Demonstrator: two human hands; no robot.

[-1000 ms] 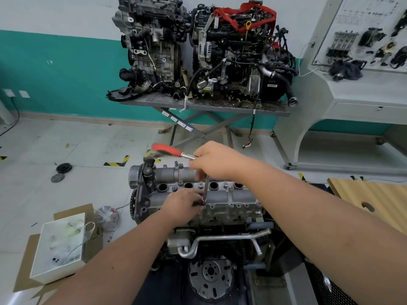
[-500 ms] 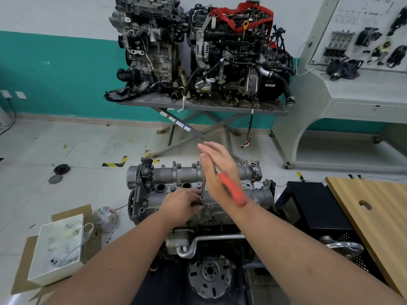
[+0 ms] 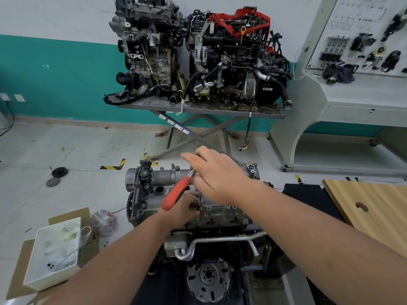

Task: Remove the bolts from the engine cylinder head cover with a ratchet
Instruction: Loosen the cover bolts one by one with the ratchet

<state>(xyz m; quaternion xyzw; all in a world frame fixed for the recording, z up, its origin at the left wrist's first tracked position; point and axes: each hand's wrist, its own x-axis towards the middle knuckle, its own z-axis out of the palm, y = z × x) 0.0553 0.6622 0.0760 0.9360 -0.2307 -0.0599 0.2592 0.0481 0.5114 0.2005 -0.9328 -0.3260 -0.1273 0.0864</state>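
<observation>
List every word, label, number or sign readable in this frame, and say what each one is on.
No text can be read.
Stickers on the folding table's crossed legs: too small to read.
Printing on the white display board at right: blurred.
White label on the black engine: too small.
Yellow-and-black striped tape on the floor: a hazard marking, no words.

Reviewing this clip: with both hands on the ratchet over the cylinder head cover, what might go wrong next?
1. The right hand holds only the head of the red-handled ratchet, so the socket may slip off the bolt.
2. The left hand steadies the thin extension bar near the grey metal cylinder head cover; a slip could pinch it.
</observation>
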